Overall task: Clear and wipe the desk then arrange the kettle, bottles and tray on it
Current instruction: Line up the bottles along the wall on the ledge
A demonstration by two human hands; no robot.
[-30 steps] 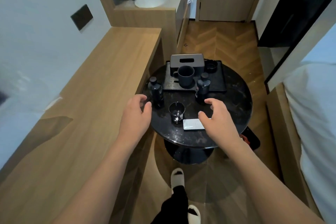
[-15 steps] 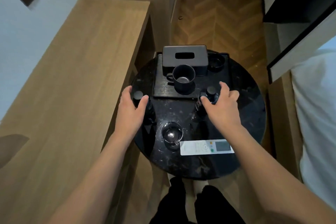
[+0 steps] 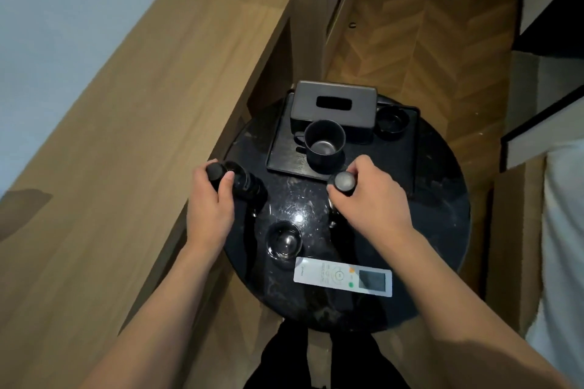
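Note:
Two dark bottles stand on a round black side table (image 3: 442, 230). My left hand (image 3: 210, 199) grips the left bottle (image 3: 245, 181) near its cap. My right hand (image 3: 373, 199) grips the right bottle (image 3: 344, 181) around its neck, its grey cap showing. Behind them a black tray (image 3: 284, 148) holds a black mug (image 3: 324, 145), a grey tissue box (image 3: 335, 107) and a small black dish (image 3: 392, 118). The long wooden desk (image 3: 126, 151) runs along the left wall, bare in view. No kettle is visible.
A glass tumbler (image 3: 284, 241) and a white remote (image 3: 343, 276) lie on the table's near side. A bed with white linen (image 3: 562, 230) borders the right. Herringbone wood floor (image 3: 426, 41) stretches beyond the table.
Both hands have closed round the bottles they were touching. The left bottle now leans toward the desk. The view has moved closer over the table.

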